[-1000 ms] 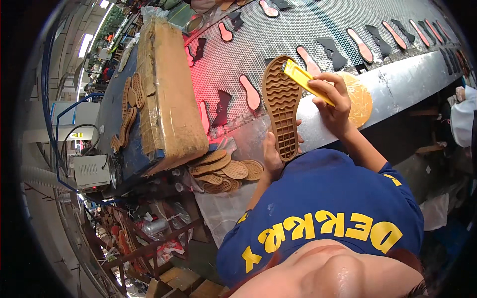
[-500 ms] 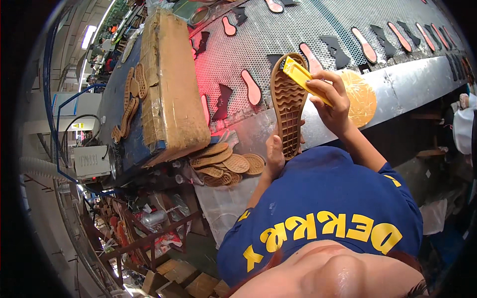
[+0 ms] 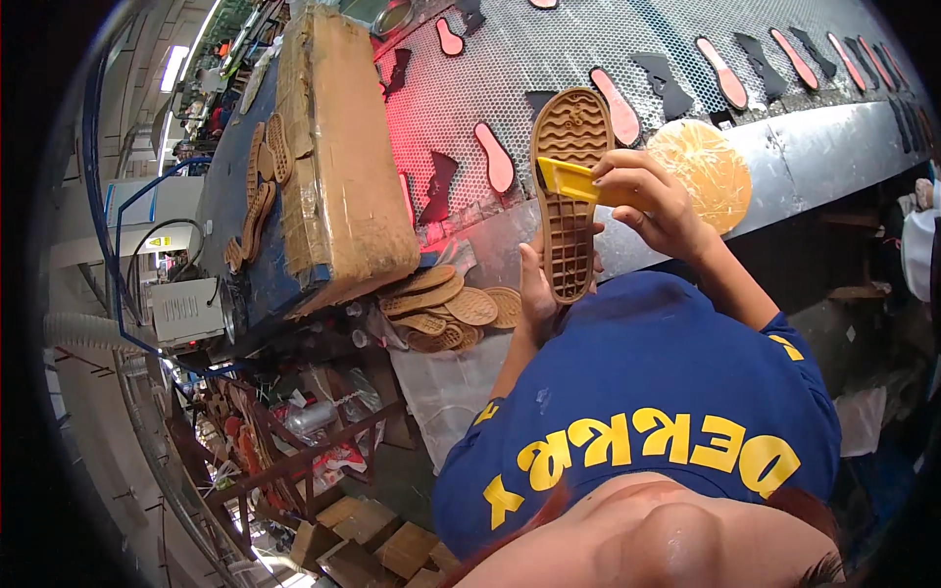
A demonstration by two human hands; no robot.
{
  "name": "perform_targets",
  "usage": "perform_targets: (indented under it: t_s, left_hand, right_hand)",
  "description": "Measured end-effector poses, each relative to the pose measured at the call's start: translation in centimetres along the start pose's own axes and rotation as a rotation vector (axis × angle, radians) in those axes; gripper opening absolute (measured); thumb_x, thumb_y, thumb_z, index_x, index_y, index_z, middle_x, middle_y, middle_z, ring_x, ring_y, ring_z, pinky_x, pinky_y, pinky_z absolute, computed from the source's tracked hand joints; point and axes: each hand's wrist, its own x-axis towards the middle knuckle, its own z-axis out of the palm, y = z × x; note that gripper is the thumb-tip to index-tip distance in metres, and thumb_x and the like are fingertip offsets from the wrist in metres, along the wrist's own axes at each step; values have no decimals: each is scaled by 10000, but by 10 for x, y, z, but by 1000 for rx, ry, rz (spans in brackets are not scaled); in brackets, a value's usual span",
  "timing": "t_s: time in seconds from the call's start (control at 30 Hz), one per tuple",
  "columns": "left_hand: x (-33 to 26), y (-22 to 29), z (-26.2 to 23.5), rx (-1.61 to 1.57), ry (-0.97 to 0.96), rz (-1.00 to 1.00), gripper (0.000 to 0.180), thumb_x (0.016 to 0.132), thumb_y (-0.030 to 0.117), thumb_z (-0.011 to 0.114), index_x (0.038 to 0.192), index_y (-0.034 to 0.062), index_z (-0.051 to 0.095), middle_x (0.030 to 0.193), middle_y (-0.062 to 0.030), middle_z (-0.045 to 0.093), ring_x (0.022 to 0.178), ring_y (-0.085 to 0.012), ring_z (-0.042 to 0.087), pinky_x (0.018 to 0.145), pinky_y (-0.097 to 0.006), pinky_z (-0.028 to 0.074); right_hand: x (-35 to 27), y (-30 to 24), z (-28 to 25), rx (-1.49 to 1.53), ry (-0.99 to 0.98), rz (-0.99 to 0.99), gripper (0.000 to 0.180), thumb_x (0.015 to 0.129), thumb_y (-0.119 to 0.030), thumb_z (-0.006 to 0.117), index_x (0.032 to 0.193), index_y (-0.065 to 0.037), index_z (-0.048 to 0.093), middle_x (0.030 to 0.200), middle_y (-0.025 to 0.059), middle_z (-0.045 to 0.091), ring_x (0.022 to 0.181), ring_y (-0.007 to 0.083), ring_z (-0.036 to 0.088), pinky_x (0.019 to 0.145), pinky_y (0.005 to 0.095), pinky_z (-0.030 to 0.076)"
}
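At the far left, a few tan soles (image 3: pixel 257 191) are seen lying on a blue surface (image 3: pixel 223 196), beside a large cardboard box (image 3: pixel 338 157) that rests along the left end of the table (image 3: pixel 823 127). Just below the box's near corner, at the table's near edge, a loose pile of tan soles (image 3: pixel 446 309) is heaped; whether these have been worked on or are waiting cannot be told.

Further right, a single tan rubber sole (image 3: pixel 569 196) is held upright, tread side toward the camera, just above the near edge of the table. It is gripped at its lower end by the left hand (image 3: pixel 539 294), whose fingers are closed around the heel part. A small yellow scraper-like tool (image 3: pixel 569 179) is pressed flat against the tread about midway up the sole, and it is pinched firmly in the right hand (image 3: pixel 652 196), which is curled closed around the tool's far end.

The work on this sole is judged to be under way rather than finished: the tool sits at mid-length, so part of the tread may be done and part left, though no visible difference between the two parts can be made out.

Behind, the perforated belt (image 3: pixel 549 59) of the table carries flat pink insoles (image 3: pixel 495 157) and dark cut pieces (image 3: pixel 438 184) spaced apart. To the right of the hand, a round amber disc (image 3: pixel 711 167) lies on the table's near metal edge. A blue shirt (image 3: pixel 647 421) fills the lower right.
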Motion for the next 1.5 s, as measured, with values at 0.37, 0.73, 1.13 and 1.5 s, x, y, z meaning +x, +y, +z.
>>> perform_targets:
  t_s: [0.37, 0.73, 1.13, 1.5]
  left_hand:
    - [17, -6, -17, -279, 120, -37, 804, 927, 671, 139, 1300, 18, 424, 1052, -207, 624, 851, -271, 657, 624, -338, 568]
    - [34, -13, -20, -274, 312, -42, 970, 862, 757, 84, 1341, -30, 389, 1145, -295, 581, 830, -320, 659, 722, -402, 561]
    - [36, -3, -24, -352, 202, -175, 1052, 823, 795, 42, 1354, -57, 360, 1188, -326, 536, 953, -381, 610, 814, -455, 522]
    - [40, 12, -13, -361, -9, -478, 1135, 760, 853, 51, 1381, -62, 309, 1146, -264, 572, 860, -372, 663, 435, -440, 579]
  right_hand:
    - [-28, -5, 17, 55, -167, 63, 332, 878, -241, 623, 1109, -22, 527, 1163, 161, 528, 1074, 341, 558, 912, 398, 469]
    - [-39, -8, 20, 146, -252, 57, 347, 796, -105, 693, 1079, -29, 508, 1150, 146, 517, 990, 361, 582, 823, 400, 508]
    - [-31, -3, 3, 313, -398, 91, 257, 867, -94, 612, 1091, -16, 513, 1138, 153, 515, 1090, 333, 530, 947, 406, 438]
    - [-1, 17, -24, 592, -574, 160, 151, 854, 8, 523, 976, -13, 610, 1070, 139, 599, 1007, 264, 589, 905, 370, 446]
